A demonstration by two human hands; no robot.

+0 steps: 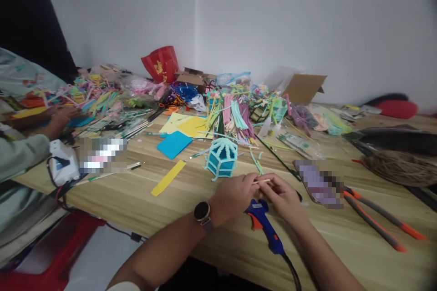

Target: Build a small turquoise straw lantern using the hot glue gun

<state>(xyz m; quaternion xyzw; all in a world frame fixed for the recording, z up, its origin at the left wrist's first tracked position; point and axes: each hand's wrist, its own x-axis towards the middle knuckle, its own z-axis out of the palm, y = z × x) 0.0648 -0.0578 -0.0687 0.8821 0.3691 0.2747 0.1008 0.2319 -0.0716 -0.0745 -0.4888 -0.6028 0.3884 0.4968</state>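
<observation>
My left hand point(235, 193), with a dark watch on its wrist, is closed on one end of a short pale stick point(261, 181). The other end is pinched between the fingers of my right hand point(282, 195). A blue glue gun point(266, 227) with an orange trigger lies below and between my hands, its cord running to the front edge. Just beyond my left hand stands a small teal lantern-like frame point(222, 159) with dark blue panels. Thin green strips point(255, 162) lie on the table point(136, 200) behind my fingers.
Pliers point(373, 211), a phone point(319, 184) and coiled brown cord point(399, 168) lie right. Yellow strip point(168, 178), blue paper point(174, 144) and a white power strip point(64, 161) are left. Coloured craft stems point(235, 113) fill the back. Another person's hands point(61, 116) work far left.
</observation>
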